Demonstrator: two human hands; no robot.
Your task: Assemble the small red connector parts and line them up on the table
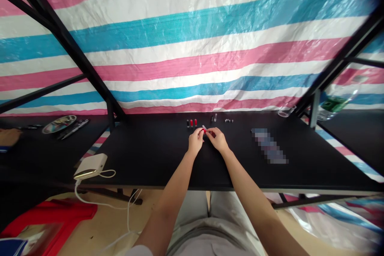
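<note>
Two bare hands meet over a black counter (144, 152), just nearer the person and slightly right of a standing row of three small cylinders (191, 123), one black and two red; that row is the landmark here. The left hand (196, 142) is closed to a pinch around a small red piece (204, 131), and the right hand (217, 140) pinches at the same spot, where a slim clear tube (204, 127) shows; which fingers grip which part is too small to tell.

Just right of the row are two narrow tubes (214, 118), one dark, one clear, then a short line of tiny silver-and-black pieces (228, 121). Behind the row, the counter's far edge meets a striped plastic sheet (192, 64). Left of the row, a wide stretch of plain surface runs toward a white box (91, 166) at the near left corner. Well right of the row, past more open surface, lies a pixelated flat item (269, 146); farther right, a clear cup (286, 111) is near the far edge. Nearer than the row, the forearms cross the front edge.
</note>
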